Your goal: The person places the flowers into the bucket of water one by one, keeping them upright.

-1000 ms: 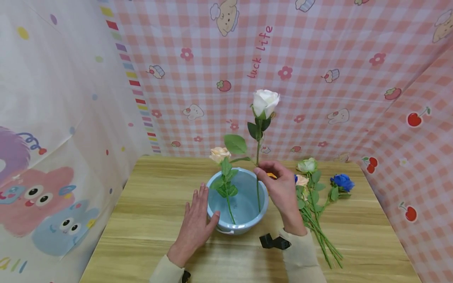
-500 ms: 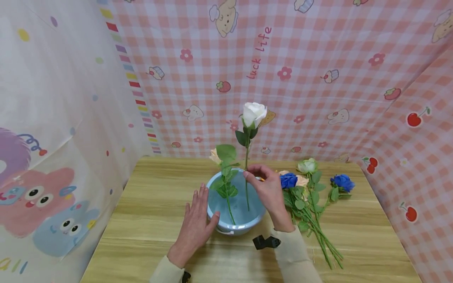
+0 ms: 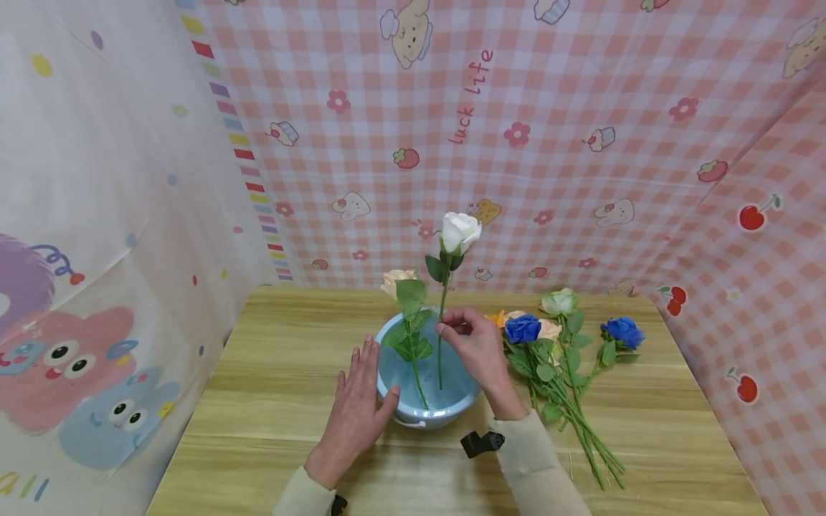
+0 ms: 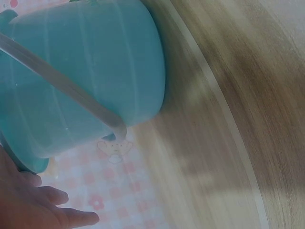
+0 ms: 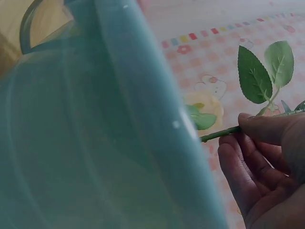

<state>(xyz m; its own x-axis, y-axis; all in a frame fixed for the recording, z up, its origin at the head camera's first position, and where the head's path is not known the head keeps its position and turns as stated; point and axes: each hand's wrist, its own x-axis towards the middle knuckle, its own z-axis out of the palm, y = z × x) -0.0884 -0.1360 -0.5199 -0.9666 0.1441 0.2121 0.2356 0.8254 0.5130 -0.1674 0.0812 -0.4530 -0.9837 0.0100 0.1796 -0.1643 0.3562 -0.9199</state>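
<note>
A light blue bucket [image 3: 445, 413] stands on the wooden table. Against its left rim rests my left hand [image 3: 355, 408], fingers straight; in the left wrist view those fingers [image 4: 76, 218] lie by the rim. With thumb and fingers, my right hand [image 3: 477, 355] pinches the green stem of a white rose [image 3: 461, 232] upright over the bucket, its lower stem inside. The right wrist view shows the stem [image 5: 221, 134] between the fingertips, its lower end hidden behind the bucket wall [image 5: 95, 124]. A peach rose [image 3: 399, 284] leans in the bucket.
To the right of the bucket lies a bunch of roses: a blue rose [image 3: 523, 329], a pale green rose [image 3: 559, 302], peach and orange ones. Another blue rose [image 3: 622, 333] lies farther right. Patterned cloth [image 3: 361, 165] hangs behind the table and at both sides.
My right hand has moved left and slightly down with the white rose, lowering its bloom. The blue rose in the bunch has come into view. My left hand has stayed still.
</note>
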